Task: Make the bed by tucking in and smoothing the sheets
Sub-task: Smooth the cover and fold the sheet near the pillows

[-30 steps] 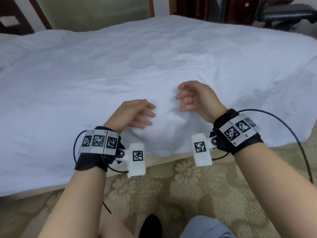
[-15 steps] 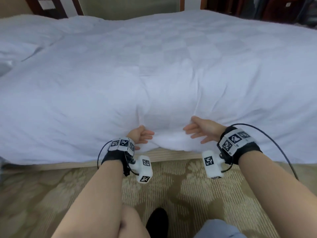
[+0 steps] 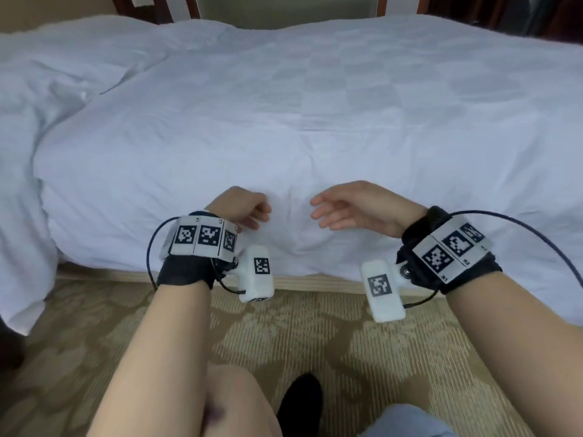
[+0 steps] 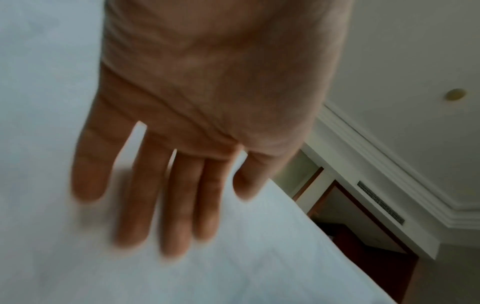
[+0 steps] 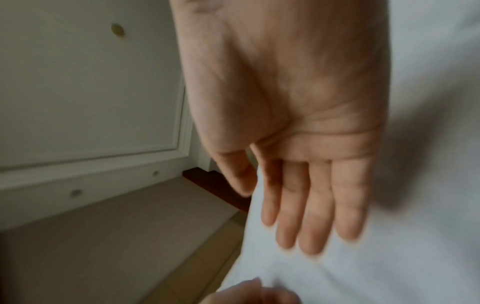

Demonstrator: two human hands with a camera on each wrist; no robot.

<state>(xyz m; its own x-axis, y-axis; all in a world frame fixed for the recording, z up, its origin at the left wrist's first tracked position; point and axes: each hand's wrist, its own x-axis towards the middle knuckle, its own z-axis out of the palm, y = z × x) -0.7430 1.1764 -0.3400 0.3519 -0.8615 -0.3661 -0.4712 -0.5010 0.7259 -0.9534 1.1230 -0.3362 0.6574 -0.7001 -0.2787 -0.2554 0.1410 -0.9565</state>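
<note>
At lower centre of the head view, the left hand (image 3: 241, 205) and right hand (image 3: 353, 207), fingers (image 4: 140, 197) relaxed and grasping nothing, hover at the bed's near edge, apparently poised to smooth the white sheet (image 3: 315, 121) draped across it.

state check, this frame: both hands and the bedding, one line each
left hand: open, fingers straight in the wrist view, holding nothing
right hand: open, fingers relaxed, holding nothing
white checked-weave cotton sheet: spread over the bed, lightly creased, side edge hanging loose above the base
rumpled white bedding at the left end: bunched, not smoothed
patterned beige carpet: bare below the hands
</note>
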